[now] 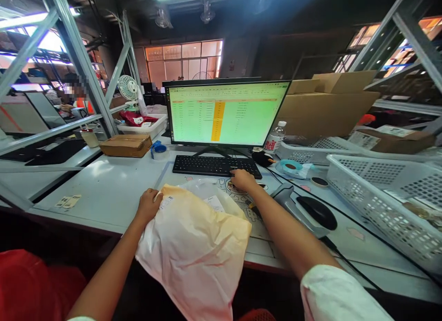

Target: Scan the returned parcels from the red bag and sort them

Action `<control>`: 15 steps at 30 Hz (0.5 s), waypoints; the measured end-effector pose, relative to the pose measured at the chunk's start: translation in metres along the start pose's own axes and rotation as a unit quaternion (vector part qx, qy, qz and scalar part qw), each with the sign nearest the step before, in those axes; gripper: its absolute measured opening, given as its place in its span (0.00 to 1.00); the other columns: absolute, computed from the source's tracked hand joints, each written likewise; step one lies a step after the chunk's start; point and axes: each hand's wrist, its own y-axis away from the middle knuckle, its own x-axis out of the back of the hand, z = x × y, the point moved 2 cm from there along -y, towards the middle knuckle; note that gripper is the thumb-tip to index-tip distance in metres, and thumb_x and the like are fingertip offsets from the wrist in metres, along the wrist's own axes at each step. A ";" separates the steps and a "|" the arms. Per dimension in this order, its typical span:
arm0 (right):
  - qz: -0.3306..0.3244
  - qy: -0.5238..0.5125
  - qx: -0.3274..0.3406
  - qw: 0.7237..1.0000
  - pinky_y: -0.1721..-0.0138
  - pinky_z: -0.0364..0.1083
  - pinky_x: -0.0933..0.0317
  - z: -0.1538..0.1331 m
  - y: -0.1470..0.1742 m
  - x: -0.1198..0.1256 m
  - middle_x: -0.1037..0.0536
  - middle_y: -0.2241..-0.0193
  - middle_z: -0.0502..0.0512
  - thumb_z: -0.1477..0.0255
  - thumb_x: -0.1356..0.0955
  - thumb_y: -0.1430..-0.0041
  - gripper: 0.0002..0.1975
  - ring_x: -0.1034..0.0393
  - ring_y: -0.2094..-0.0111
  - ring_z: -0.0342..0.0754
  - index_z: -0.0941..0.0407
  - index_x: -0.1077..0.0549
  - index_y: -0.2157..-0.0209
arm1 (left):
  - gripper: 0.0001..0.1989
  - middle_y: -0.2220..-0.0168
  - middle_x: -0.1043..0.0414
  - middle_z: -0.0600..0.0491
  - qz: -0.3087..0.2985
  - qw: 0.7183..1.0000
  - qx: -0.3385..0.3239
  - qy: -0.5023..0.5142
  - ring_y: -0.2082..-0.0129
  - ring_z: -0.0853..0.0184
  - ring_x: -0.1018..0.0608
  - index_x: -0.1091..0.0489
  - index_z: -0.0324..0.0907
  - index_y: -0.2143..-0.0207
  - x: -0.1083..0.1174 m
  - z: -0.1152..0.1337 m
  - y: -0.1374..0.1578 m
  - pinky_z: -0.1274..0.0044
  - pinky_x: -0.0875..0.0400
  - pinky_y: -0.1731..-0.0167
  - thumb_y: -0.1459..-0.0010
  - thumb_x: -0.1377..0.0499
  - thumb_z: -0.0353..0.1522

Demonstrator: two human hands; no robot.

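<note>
My left hand (149,205) is closed on the upper left corner of a large, crumpled white mailing bag (200,247), which looks yellowish along its top. The bag hangs over the desk's front edge. A small white label lies at its upper left corner, and another clear-and-white bag with a paper label (214,203) shows behind it. At the keyboard's lower right part, my right hand (243,180) touches the keys of the black keyboard (203,166) with outstretched fingers, holding nothing. Beyond stands a monitor (248,118) showing a table with an orange column.
Right of my right arm lie a grey handheld device (290,203), a black mouse (316,212) and a cable. White plastic baskets (366,173), a bottle (276,137) and cardboard boxes (317,111) line the right. Left are a brown box (126,145) and blue tape (159,149). Metal posts frame the desk.
</note>
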 end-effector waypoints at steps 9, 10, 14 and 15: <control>0.057 -0.107 0.263 0.957 0.37 0.54 0.39 -0.087 0.071 0.072 0.28 0.37 0.62 0.56 0.30 0.35 0.32 0.34 0.37 0.56 0.54 0.32 0.33 | 0.18 0.67 0.23 0.52 0.030 0.995 -0.075 0.051 0.65 0.62 0.23 0.26 0.43 0.65 0.043 0.048 0.016 0.72 0.31 0.62 0.32 0.48 0.44; 0.057 -0.110 0.324 0.938 0.33 0.56 0.44 -0.103 0.092 0.081 0.35 0.32 0.61 0.54 0.26 0.41 0.39 0.41 0.32 0.58 0.52 0.34 0.32 | 0.16 0.66 0.22 0.51 0.058 0.989 -0.127 0.040 0.64 0.61 0.23 0.26 0.43 0.65 0.059 0.068 0.023 0.71 0.31 0.60 0.32 0.46 0.43; -0.059 -0.024 0.458 0.887 0.36 0.63 0.45 -0.154 0.180 0.104 0.36 0.32 0.67 0.52 0.20 0.57 0.60 0.43 0.32 0.67 0.53 0.44 0.27 | 0.07 0.69 0.23 0.54 0.091 0.914 -0.393 -0.037 0.62 0.63 0.23 0.29 0.44 0.66 0.121 0.160 0.071 0.68 0.35 0.54 0.32 0.41 0.32; -0.121 0.007 0.463 0.878 0.42 0.59 0.38 -0.161 0.199 0.106 0.28 0.38 0.67 0.53 0.21 0.54 0.54 0.34 0.39 0.65 0.54 0.40 0.29 | 0.07 0.71 0.24 0.55 0.091 0.895 -0.434 -0.057 0.63 0.63 0.23 0.31 0.44 0.67 0.132 0.179 0.083 0.68 0.36 0.54 0.33 0.41 0.30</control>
